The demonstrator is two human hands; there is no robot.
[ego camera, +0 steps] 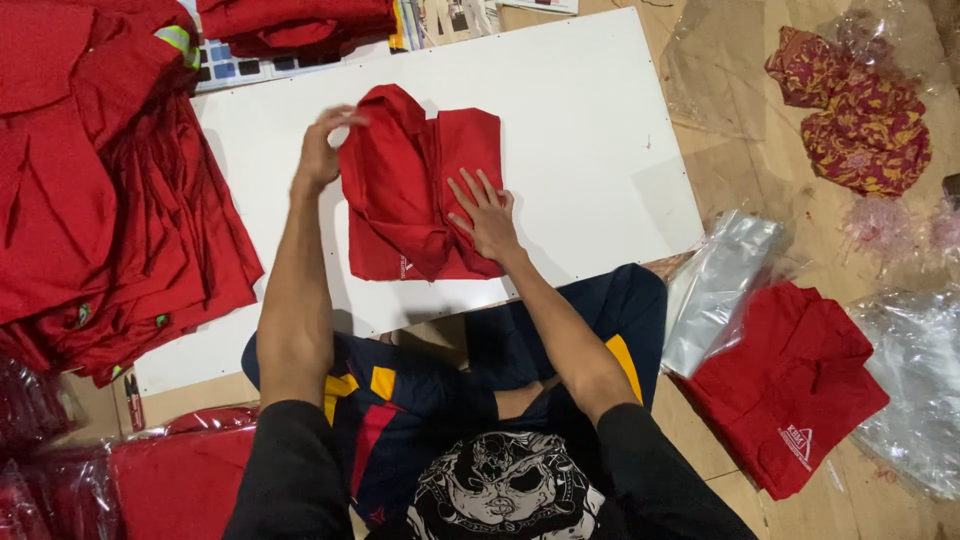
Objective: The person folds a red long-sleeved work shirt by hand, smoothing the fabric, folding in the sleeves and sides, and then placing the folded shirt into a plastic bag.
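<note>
A red shirt (400, 190) lies partly folded on a white board (590, 130) in front of me. My left hand (322, 150) pinches the shirt's upper left edge and lifts a flap of cloth. My right hand (487, 215) lies flat, fingers spread, pressing the shirt's lower right part down against the board.
A heap of red garments (100, 190) covers the left side. A folded red shirt (790, 385) lies on the floor at right beside clear plastic bags (715, 285). A red patterned cloth (860, 110) sits at top right. Bagged red items (170, 480) rest at lower left.
</note>
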